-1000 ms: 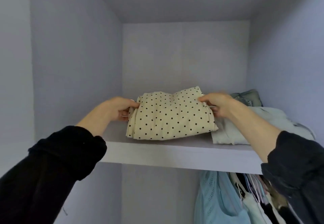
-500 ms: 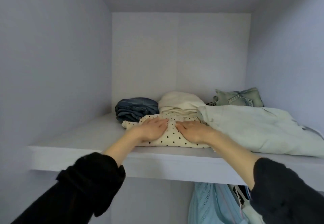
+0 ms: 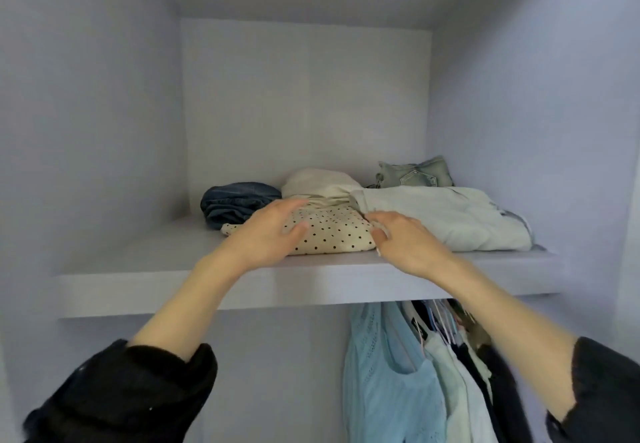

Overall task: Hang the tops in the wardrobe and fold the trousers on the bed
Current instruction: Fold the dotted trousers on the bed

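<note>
A folded cream garment with black dots (image 3: 332, 233) lies flat on the wardrobe's upper shelf (image 3: 145, 269), near the front edge. My left hand (image 3: 273, 231) hovers over its left part with fingers relaxed and spread. My right hand (image 3: 405, 238) is at the garment's right edge, fingers loosely bent, holding nothing. Both forearms reach up over the shelf edge in black sleeves.
Behind the dotted garment lie folded dark jeans (image 3: 235, 201) and a cream bundle (image 3: 322, 186). A pale blue folded garment (image 3: 446, 217) and light denim (image 3: 415, 172) fill the shelf's right. Tops hang below the shelf, a light blue one (image 3: 384, 373) in front. Bare shelf lies at the left.
The dotted garment was set down and pressed flat on the shelf. Both hands have since lifted off it and drawn apart and back.
</note>
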Demonstrator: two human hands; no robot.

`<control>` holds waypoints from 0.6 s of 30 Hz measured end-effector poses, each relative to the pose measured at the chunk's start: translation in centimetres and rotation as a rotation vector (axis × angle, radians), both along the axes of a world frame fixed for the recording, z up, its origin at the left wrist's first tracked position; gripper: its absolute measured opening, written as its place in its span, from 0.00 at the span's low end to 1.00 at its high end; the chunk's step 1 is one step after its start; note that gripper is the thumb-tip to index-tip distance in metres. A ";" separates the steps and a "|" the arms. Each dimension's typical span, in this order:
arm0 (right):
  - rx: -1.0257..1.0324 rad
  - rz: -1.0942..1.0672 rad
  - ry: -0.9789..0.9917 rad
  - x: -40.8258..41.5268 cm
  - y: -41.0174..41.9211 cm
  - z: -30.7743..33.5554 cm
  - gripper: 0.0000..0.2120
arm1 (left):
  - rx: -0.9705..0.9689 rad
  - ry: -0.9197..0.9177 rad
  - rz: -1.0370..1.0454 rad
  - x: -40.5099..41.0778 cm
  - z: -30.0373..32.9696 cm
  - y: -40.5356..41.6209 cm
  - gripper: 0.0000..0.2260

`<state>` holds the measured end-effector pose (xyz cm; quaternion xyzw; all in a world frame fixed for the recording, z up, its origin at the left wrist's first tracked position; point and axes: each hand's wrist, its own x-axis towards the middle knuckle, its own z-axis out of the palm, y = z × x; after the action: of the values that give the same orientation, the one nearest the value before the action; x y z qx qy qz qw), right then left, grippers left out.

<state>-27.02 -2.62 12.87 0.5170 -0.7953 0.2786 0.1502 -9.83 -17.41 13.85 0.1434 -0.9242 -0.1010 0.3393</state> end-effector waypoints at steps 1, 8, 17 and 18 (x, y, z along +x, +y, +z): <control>-0.032 -0.028 0.000 0.6 1.7 -0.2 0.19 | -0.002 0.060 -0.039 0.5 -0.1 1.4 0.19; -0.087 -0.222 -0.123 7.4 14.1 -5.8 0.18 | 0.138 0.115 -0.379 2.7 -5.6 12.3 0.12; -0.201 -0.537 -0.415 18.2 34.4 -13.0 0.15 | 0.363 -0.056 -0.752 4.7 -13.7 29.7 0.11; -0.188 -0.584 -0.423 19.4 37.1 -13.7 0.14 | 0.393 -0.090 -0.799 4.8 -14.8 31.9 0.10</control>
<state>-7.61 34.45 -0.81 0.1832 -0.8938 0.3964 0.1025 -5.07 14.50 -0.97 -0.1591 -0.8841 -0.3915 0.1996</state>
